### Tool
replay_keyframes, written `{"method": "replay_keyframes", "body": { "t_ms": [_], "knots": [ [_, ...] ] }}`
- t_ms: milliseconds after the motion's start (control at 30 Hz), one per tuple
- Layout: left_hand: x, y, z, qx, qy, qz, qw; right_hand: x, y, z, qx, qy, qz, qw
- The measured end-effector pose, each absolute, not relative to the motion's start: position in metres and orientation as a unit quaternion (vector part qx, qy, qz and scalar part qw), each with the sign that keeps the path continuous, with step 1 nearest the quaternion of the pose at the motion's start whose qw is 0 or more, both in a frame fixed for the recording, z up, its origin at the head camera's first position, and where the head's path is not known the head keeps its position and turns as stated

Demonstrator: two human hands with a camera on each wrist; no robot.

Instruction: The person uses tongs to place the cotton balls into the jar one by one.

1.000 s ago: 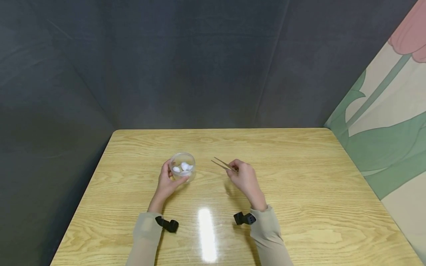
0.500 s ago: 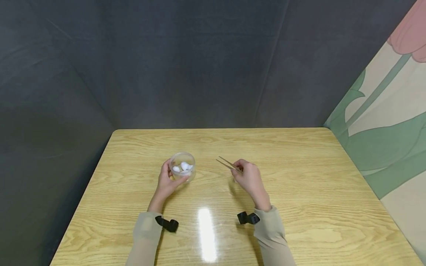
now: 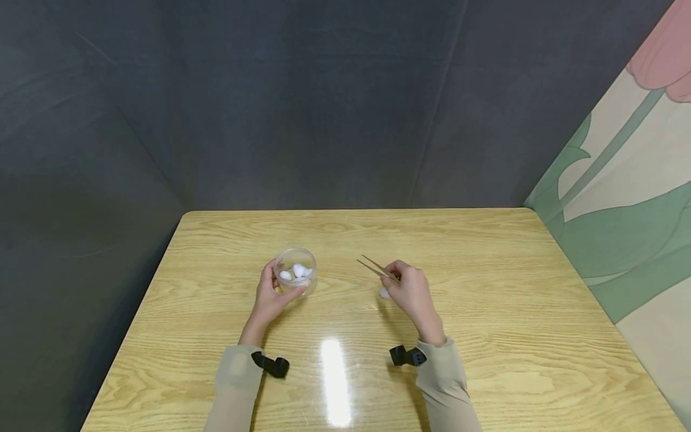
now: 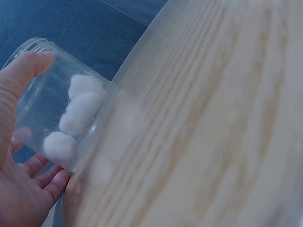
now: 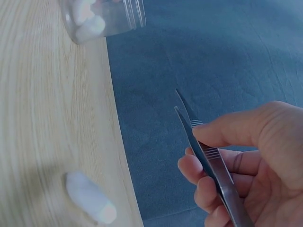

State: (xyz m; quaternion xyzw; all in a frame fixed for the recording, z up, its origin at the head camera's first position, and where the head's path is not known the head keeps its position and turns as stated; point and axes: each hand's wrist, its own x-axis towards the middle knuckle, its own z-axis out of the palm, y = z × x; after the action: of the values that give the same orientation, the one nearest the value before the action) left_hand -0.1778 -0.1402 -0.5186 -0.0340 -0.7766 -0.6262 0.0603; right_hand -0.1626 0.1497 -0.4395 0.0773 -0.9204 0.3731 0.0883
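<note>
My left hand (image 3: pixel 272 300) grips a clear round plastic jar (image 3: pixel 295 264), its thumb near the rim and fingers round the far side. Inside the jar lie several white cotton balls (image 4: pixel 80 111). To the right, my right hand (image 3: pixel 412 294) holds metal tweezers (image 5: pixel 208 161) between thumb and fingers, above the table. The tweezers' two tips stand apart with nothing between them and point left, towards the jar. One loose cotton ball (image 5: pixel 90 197) lies on the table under the right hand, which partly covers it in the head view.
The wooden table (image 3: pixel 486 258) reaches back to a dark cloth (image 3: pixel 324 108). A flower-patterned curtain (image 3: pixel 637 210) hangs along the right side. Both wrists carry small black cameras, and a bright light reflection (image 3: pixel 336 384) shows between the forearms.
My right hand has drifted right with the tweezers, away from the jar. The loose cotton ball on the table now shows beside it. The left hand and jar stay put.
</note>
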Motion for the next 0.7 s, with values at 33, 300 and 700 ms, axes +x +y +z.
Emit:
{"method": "replay_keyframes", "body": {
  "t_ms": [33,300,700],
  "knots": [
    [-0.176,-0.139,-0.514,-0.036,-0.777,-0.625,0.059,-0.163,0.15,-0.44,0.076,-0.92,0.373,0.088],
    [-0.167,-0.136,-0.497,-0.038,-0.781,-0.62,0.059,-0.163,0.156,-0.443,0.064,-0.92,0.379,0.082],
    [-0.182,-0.143,-0.529,-0.026,-0.781,-0.62,0.065,-0.163,0.163,-0.446,0.073,-0.919,0.375,0.103]
  ]
}}
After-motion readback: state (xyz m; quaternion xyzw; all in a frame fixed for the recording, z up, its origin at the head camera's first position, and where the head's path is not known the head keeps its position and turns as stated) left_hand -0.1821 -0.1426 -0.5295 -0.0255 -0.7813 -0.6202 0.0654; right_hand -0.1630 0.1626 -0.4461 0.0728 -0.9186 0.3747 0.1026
